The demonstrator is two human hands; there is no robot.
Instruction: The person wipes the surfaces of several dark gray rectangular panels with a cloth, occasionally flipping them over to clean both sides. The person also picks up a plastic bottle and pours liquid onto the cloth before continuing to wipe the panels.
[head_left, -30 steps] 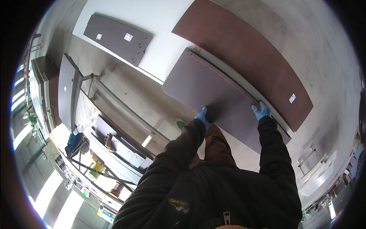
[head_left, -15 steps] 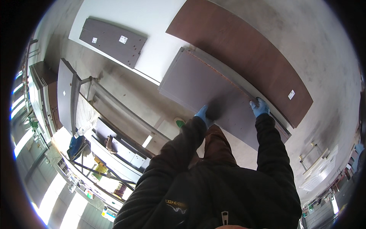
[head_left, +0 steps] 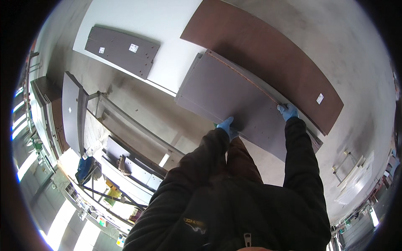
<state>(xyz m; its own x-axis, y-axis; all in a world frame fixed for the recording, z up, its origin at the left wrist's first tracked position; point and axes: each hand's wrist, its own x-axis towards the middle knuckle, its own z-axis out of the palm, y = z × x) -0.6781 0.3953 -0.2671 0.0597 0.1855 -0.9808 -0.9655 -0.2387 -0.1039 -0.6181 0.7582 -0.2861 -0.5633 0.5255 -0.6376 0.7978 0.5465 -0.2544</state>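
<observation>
Left hand (head_left: 226, 126) and right hand (head_left: 288, 112) clasp the grey panel (head_left: 234, 94) by opposite long edges.
Thumbs lie on top; fingers bend around the edges, partly hidden. It looks stiff, smooth and fairly heavy, with corners likely to chip; those two edges seem a sound hold. It lies over a lower panel (head_left: 194, 67), beside the brown board (head_left: 268, 58) and white board (head_left: 180, 33).

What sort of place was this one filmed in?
Likely a furniture or panel workshop: a grey panel being held, a stickered brown panel beyond it, and stacked boards at far left.
</observation>
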